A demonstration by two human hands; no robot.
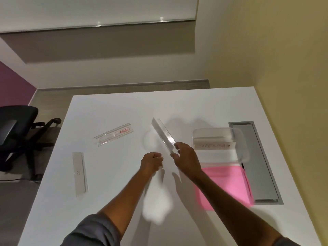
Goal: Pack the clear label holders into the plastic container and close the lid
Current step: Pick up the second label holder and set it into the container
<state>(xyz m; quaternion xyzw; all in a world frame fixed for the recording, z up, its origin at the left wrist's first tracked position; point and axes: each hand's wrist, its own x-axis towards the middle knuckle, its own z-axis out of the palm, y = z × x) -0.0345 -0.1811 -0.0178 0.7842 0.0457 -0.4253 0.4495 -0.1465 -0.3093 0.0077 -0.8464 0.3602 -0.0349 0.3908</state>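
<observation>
My right hand (184, 157) grips one end of a long clear label holder (162, 134), lifted above the table and pointing up-left. My left hand (151, 161) is closed on a white cloth (156, 197) that hangs down, blurred. A second clear label holder (113, 134) with a red tag lies on the table to the left. A third, greyish holder (80, 174) lies near the left edge. The clear plastic container (220, 144) stands to the right, with a pink lid (225, 183) lying in front of it.
The white table (115, 107) ends at the far edge and the left edge. A grey cable tray (260, 162) is recessed along the right side beside a yellow wall. A black office chair (16, 128) stands off the table's left.
</observation>
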